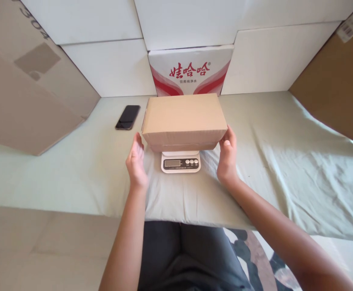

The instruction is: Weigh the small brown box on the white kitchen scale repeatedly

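While flanking cardboard box (184,120), left hand (136,161) spread wide, just off box's left end; right hand (227,155) spread too, fingertips touching right end. Box sitting on white scale (180,161), mid bench (73,178) w/ pale green cloth. Black phone (128,117) to left; red-white carton (190,72) behind.
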Tool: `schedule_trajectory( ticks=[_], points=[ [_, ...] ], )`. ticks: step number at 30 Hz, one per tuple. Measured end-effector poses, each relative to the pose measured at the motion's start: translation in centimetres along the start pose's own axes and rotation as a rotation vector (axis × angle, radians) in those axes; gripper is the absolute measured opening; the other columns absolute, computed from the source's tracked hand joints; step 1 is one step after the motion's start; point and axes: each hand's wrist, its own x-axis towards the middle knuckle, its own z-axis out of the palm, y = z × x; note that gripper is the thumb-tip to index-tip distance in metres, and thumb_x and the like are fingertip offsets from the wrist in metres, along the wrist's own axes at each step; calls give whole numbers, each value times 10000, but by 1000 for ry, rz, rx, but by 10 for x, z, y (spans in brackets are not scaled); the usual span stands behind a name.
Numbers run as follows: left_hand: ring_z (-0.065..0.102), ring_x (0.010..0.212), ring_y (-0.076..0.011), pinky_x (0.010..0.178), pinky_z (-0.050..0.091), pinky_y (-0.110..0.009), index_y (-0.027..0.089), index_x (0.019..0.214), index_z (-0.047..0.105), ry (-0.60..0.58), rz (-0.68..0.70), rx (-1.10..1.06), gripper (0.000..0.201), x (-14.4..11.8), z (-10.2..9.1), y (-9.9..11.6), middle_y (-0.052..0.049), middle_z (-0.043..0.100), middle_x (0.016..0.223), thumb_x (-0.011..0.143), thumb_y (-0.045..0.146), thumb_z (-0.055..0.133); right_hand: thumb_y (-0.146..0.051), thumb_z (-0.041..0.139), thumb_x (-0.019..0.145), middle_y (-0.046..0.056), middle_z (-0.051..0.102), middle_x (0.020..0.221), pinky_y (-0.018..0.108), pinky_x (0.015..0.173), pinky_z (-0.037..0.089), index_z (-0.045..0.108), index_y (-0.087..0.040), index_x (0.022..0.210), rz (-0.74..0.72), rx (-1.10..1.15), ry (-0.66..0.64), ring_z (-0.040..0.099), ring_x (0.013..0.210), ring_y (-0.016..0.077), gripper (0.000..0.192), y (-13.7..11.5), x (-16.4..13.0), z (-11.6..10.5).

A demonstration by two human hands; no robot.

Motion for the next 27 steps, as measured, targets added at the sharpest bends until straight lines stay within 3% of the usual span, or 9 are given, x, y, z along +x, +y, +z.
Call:
schedule_trajectory(
  ticks=[6,12,20,27],
  points=[
    [362,1644,-299,1359,303,-428,273,1555,602,-1,54,-30,785,-4,6,-1,-95,449,1735,954,762,477,-640,397,1029,18,391,1765,618,1392,280,418,-409,1573,37,54,35,344,1676,276,592,8,5,-3],
    [379,1635,-317,1336,342,-417,267,1572,583,-12,25,-12,872,-8,15,-1,-95,460,1726,913,829,481,-679,377,1026,5,426,1756,629,1360,343,436,-418,1585,52,63,-76,362,1670,296,620,1,3,2],
    [339,1651,-337,1348,304,-429,216,1601,542,-50,-27,-26,1028,-11,18,-2,-146,430,1739,862,922,430,-697,380,1022,4,498,1708,572,1390,320,495,-385,1560,-67,33,-151,371,1663,306,632,-10,0,8],
    [289,1670,-356,1367,244,-469,236,1591,550,-111,-36,-44,1045,-15,16,0,-140,401,1757,815,934,501,-553,491,996,-31,488,1699,584,1410,264,517,-403,1514,-24,91,-183,352,1659,310,540,-16,-1,5]
  ],
)
